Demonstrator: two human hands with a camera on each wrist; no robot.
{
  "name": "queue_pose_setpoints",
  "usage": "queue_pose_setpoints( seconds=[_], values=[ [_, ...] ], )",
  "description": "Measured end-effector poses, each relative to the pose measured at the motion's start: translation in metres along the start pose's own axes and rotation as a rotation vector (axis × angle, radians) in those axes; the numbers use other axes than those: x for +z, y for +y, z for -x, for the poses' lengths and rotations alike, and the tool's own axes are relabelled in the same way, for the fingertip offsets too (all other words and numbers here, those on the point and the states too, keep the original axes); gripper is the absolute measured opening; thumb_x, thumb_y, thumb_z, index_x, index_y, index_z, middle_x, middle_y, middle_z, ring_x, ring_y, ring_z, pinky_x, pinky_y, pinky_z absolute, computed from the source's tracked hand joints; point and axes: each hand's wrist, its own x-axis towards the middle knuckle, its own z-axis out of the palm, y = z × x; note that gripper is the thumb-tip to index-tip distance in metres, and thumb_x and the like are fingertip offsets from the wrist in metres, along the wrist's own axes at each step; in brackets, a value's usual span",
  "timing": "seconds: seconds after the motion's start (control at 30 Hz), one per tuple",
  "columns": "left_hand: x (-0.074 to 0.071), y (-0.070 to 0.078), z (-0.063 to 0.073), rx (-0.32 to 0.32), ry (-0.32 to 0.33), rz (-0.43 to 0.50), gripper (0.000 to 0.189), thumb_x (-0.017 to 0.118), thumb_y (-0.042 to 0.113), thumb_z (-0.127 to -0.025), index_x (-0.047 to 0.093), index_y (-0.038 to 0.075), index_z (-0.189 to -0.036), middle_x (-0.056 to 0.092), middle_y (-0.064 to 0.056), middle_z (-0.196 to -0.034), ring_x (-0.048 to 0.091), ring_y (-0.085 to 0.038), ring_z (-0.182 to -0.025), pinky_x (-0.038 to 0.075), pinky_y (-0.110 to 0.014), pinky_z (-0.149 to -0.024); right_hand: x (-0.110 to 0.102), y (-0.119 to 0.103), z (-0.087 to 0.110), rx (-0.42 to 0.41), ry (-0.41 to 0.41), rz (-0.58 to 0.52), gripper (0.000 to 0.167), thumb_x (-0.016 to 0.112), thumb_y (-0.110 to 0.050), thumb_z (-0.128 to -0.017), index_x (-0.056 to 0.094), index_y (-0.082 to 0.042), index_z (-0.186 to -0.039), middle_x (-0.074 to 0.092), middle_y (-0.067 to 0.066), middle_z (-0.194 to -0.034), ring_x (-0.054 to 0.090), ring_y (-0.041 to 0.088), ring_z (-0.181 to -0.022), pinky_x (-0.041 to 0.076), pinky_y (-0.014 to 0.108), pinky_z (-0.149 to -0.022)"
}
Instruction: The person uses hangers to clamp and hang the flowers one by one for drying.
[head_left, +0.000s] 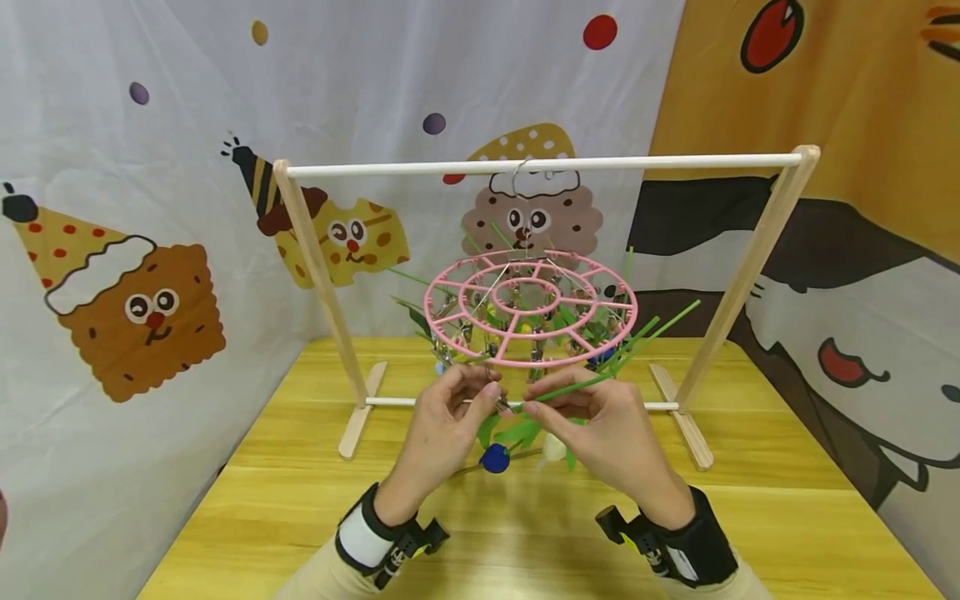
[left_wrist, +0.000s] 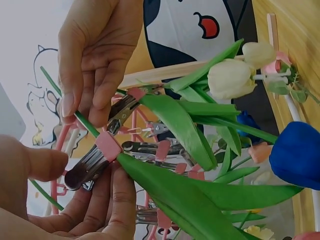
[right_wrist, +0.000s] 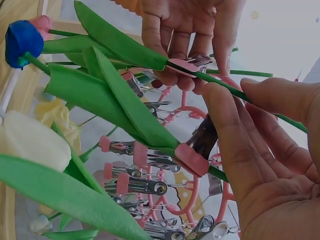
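Note:
My left hand (head_left: 450, 417) holds a metal clip (left_wrist: 95, 160) with pink tips, its thumb at the handle end and its fingers curled beneath. The clip's tips are around a green stem (right_wrist: 220, 84) with long leaves (left_wrist: 165, 187). Just right of it, my right hand (head_left: 615, 425) pinches that stem between thumb and forefinger. Which bloom the stem carries is hard to tell. Above both hands hangs a round pink clip hanger (head_left: 525, 364). A blue tulip (left_wrist: 297, 155) and a white tulip (left_wrist: 230, 80) hang head down nearby; a second clip (right_wrist: 192, 159) grips another stem.
The hanger hooks onto a white rod (head_left: 420, 168) of a wooden stand (head_left: 318, 267) on a wood-grain table (head_left: 285, 508). Several more clips (right_wrist: 142, 185) and flowers crowd below the hanger. A cartoon-printed cloth (head_left: 360, 75) hangs behind.

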Motion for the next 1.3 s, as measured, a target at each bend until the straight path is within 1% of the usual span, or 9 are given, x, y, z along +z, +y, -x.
queue_pose_setpoints(
  seconds=[0.1,0.3,0.5,0.73,1.0,1.17,1.2,1.27,1.3],
  values=[
    [0.0,-0.001,-0.001,0.005,-0.004,-0.007,0.029,0.074,0.019,-0.117,0.072,0.004,-0.142,0.079,-0.018,-0.137,0.079,-0.026,-0.118,0.066,-0.022,-0.098,-0.001,-0.001,0.001,-0.024,0.008,0.008,0.02,0.09,-0.001,-0.101,0.086,-0.013,-0.117,0.088,0.006,-0.114,0.089,0.014,-0.092,0.073,0.028,-0.083],
    [-0.002,-0.004,-0.003,0.018,0.002,-0.033,0.027,0.075,0.017,-0.116,0.073,0.006,-0.141,0.08,-0.018,-0.131,0.081,-0.023,-0.11,0.066,-0.023,-0.094,-0.004,-0.003,0.003,-0.05,0.014,0.018,0.023,0.091,0.001,-0.1,0.086,-0.013,-0.118,0.089,0.006,-0.113,0.089,0.013,-0.09,0.073,0.027,-0.081],
    [-0.005,-0.005,-0.004,0.044,0.012,-0.054,0.024,0.075,0.019,-0.116,0.074,0.009,-0.139,0.083,-0.015,-0.123,0.082,-0.024,-0.104,0.067,-0.024,-0.091,-0.005,-0.003,0.004,-0.044,0.002,-0.002,0.024,0.091,0.002,-0.1,0.086,-0.013,-0.118,0.09,0.006,-0.109,0.09,0.019,-0.089,0.073,0.028,-0.079],
    [-0.008,-0.006,-0.006,0.049,0.03,-0.093,0.023,0.075,0.02,-0.116,0.076,0.011,-0.137,0.083,-0.018,-0.122,0.083,-0.024,-0.103,0.068,-0.024,-0.095,-0.01,0.002,0.016,-0.039,-0.013,0.044,0.024,0.09,-0.001,-0.101,0.086,-0.015,-0.12,0.091,0.003,-0.108,0.088,0.015,-0.088,0.073,0.027,-0.08],
    [-0.012,-0.007,-0.006,0.035,0.059,-0.125,0.021,0.076,0.02,-0.116,0.078,0.013,-0.135,0.084,-0.01,-0.123,0.083,-0.024,-0.114,0.07,-0.036,-0.104,-0.015,0.014,0.032,-0.047,-0.047,0.089,0.021,0.091,-0.001,-0.1,0.087,-0.015,-0.116,0.089,-0.003,-0.105,0.084,0.008,-0.084,0.069,0.022,-0.075],
    [-0.016,-0.007,-0.007,0.046,0.069,-0.137,0.02,0.076,0.019,-0.116,0.078,0.012,-0.134,0.084,-0.01,-0.123,0.083,-0.024,-0.115,0.069,-0.034,-0.105,-0.019,0.021,0.038,-0.079,-0.054,0.15,0.02,0.093,-0.003,-0.098,0.088,-0.016,-0.112,0.089,-0.004,-0.102,0.081,0.0,-0.084,0.066,0.018,-0.075],
    [-0.016,-0.007,-0.007,0.047,0.072,-0.14,0.02,0.076,0.019,-0.116,0.078,0.012,-0.134,0.084,-0.01,-0.123,0.083,-0.024,-0.115,0.069,-0.034,-0.105,-0.02,0.022,0.039,-0.088,-0.053,0.162,0.021,0.094,-0.003,-0.098,0.088,-0.017,-0.112,0.089,-0.005,-0.101,0.081,-0.001,-0.084,0.065,0.017,-0.075],
    [-0.018,-0.007,-0.008,0.045,0.078,-0.148,0.02,0.076,0.018,-0.116,0.078,0.012,-0.134,0.084,-0.012,-0.124,0.083,-0.025,-0.116,0.069,-0.036,-0.106,-0.021,0.026,0.041,-0.1,-0.05,0.186,0.023,0.095,-0.003,-0.096,0.088,-0.018,-0.112,0.089,-0.007,-0.101,0.081,-0.002,-0.084,0.062,0.017,-0.082],
    [-0.018,-0.007,-0.008,0.042,0.082,-0.15,0.02,0.076,0.018,-0.116,0.078,0.012,-0.134,0.084,-0.013,-0.125,0.083,-0.024,-0.116,0.069,-0.037,-0.106,-0.022,0.027,0.042,-0.105,-0.049,0.195,0.024,0.096,-0.003,-0.096,0.088,-0.019,-0.112,0.089,-0.008,-0.101,0.081,-0.002,-0.084,0.061,0.018,-0.082]
  ],
)
